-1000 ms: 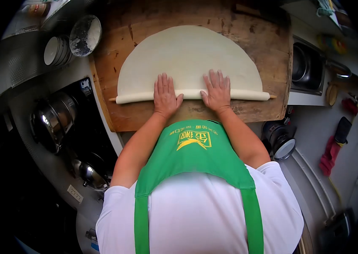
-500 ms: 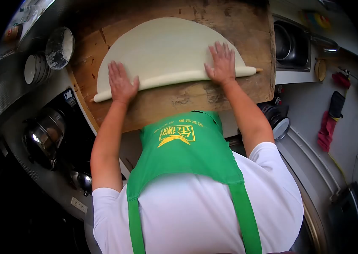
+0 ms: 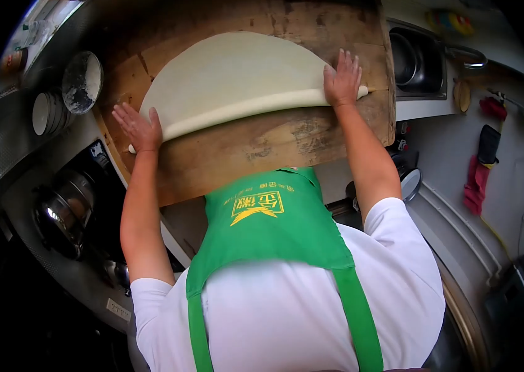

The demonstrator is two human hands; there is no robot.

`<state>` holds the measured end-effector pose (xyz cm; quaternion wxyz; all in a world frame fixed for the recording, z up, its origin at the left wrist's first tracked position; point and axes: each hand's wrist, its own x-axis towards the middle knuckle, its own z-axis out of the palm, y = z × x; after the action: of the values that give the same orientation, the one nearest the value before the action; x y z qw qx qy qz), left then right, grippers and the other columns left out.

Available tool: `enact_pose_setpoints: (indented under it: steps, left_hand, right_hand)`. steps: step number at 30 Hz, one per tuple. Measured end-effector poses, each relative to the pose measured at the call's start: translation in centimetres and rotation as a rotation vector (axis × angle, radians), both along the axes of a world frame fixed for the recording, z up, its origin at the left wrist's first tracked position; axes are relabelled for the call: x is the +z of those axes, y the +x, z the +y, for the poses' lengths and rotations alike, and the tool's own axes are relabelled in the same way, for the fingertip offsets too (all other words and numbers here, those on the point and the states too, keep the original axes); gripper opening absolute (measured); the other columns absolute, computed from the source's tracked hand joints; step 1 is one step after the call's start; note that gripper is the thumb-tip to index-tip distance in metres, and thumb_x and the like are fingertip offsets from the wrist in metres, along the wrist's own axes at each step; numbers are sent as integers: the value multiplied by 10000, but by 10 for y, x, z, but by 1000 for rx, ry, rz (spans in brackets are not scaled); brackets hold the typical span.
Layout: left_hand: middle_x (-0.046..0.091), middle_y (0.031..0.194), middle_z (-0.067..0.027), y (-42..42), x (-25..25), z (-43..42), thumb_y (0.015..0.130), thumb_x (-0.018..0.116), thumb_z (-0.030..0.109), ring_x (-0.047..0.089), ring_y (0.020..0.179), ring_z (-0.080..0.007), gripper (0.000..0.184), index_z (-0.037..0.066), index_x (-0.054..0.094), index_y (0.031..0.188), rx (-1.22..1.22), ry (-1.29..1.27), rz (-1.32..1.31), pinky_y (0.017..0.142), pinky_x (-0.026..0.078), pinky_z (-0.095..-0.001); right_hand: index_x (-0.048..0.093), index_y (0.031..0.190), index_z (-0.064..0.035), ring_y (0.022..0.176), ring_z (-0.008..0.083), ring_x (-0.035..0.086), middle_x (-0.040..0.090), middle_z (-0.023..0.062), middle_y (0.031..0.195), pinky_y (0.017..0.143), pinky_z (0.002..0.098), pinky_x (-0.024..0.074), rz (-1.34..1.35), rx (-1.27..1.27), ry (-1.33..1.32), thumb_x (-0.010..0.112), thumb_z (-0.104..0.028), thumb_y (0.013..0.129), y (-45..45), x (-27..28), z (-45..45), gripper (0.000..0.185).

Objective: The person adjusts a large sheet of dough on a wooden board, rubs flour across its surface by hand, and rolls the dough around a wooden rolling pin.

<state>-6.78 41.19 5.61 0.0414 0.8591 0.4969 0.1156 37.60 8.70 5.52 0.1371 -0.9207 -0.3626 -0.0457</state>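
A wide pale sheet of dough (image 3: 237,71) lies on a wooden board (image 3: 262,146), its near edge wound round a thin rolling pin (image 3: 370,91). Only the pin's tips show, at the two ends of the roll. My left hand (image 3: 138,127) rests flat on the roll's left end, fingers stretched and thumb apart. On the right end lies my right hand (image 3: 343,79), palm down, its fingers pointing away from me. Neither hand is wrapped round the roll. Beyond the roll the dough spreads in a smooth half-round.
A floury metal bowl (image 3: 82,82) and stacked bowls (image 3: 42,113) stand left of the board. At the right is a sink (image 3: 420,62) with a tap (image 3: 466,57). Shiny pots (image 3: 63,214) sit lower left. Red and black cloths (image 3: 479,180) hang at the right wall.
My hands have slid apart along the roll towards its two ends. Less flat dough shows beyond the roll than before.
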Motion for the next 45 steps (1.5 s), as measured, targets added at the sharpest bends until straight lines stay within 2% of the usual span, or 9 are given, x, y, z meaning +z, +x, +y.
enact_pose_setpoints:
  steps: [6, 12, 15, 18, 22, 32, 35, 38, 45]
  left_hand:
    - [224, 1677, -330, -80, -11, -90, 957, 549, 429, 174, 1574, -482, 852, -108, 317, 1577, 18, -136, 107, 1273, 184, -548]
    - [315, 1651, -286, -12, 10, 12, 965, 607, 381, 222, 1563, -464, 714, -38, 440, 1518, 26, -25, 136, 1251, 231, -556]
    - [347, 1650, -239, 23, 44, 14, 948, 636, 415, 220, 1577, -422, 702, 7, 480, 1498, -387, 115, 66, 1271, 205, -541]
    - [367, 1635, -227, 41, 39, -38, 898, 733, 435, 277, 1550, -428, 780, -5, 466, 1484, -638, -55, 43, 1278, 213, -546]
    - [480, 1512, -199, 45, 10, -65, 841, 781, 332, 381, 1486, -403, 664, 7, 533, 1365, -547, -42, 108, 1243, 306, -503]
    - [551, 1386, -199, -29, -13, -149, 888, 628, 196, 444, 1428, -405, 554, -24, 537, 1388, -659, 52, 104, 1236, 335, -510]
    - [461, 1550, -235, -36, 17, -166, 923, 608, 264, 351, 1512, -427, 629, -38, 502, 1464, -685, 24, 296, 1277, 253, -519]
    - [330, 1659, -263, -7, 24, -183, 929, 610, 381, 253, 1566, -439, 747, -51, 456, 1518, -708, -186, 100, 1295, 172, -537]
    - [210, 1688, -306, 117, 30, -99, 925, 614, 441, 143, 1583, -465, 861, -97, 366, 1551, -350, -164, -1, 1279, 163, -551]
  right_hand:
    - [466, 1551, -121, 1518, 432, 318, 420, 185, 1615, 1256, 610, 160, -25, 11, -99, 538, -413, 977, -71, -13, -119, 648]
    - [455, 1550, -101, 1515, 427, 323, 464, 181, 1575, 1259, 576, 185, -21, -122, -45, 536, -463, 996, 21, -11, -12, 667]
    - [456, 1536, -87, 1491, 428, 363, 490, 188, 1545, 1247, 560, 229, 3, -28, 191, 623, -455, 970, 17, 7, 36, 695]
    - [548, 1412, -92, 1358, 390, 496, 575, 165, 1403, 1159, 529, 348, 164, 478, 154, 825, -382, 824, -58, 57, 44, 712]
    - [642, 1250, -119, 1112, 317, 589, 623, 91, 1164, 993, 469, 445, 79, 582, 104, 895, -293, 703, -85, 41, 49, 627]
    - [710, 1195, -174, 1003, 316, 622, 637, 60, 1048, 904, 463, 484, 233, 672, 7, 908, -173, 624, -121, 39, -23, 605]
    - [674, 1288, -157, 1209, 359, 571, 607, 122, 1249, 1044, 537, 438, 233, 649, -42, 887, -256, 705, -140, 40, -42, 628]
    - [556, 1463, -144, 1479, 399, 379, 466, 172, 1542, 1212, 630, 269, 231, 695, -95, 762, -420, 872, -174, 42, -31, 684]
    - [485, 1548, -153, 1529, 397, 309, 409, 167, 1621, 1234, 633, 215, 154, 568, -185, 616, -482, 943, -151, 22, 91, 700]
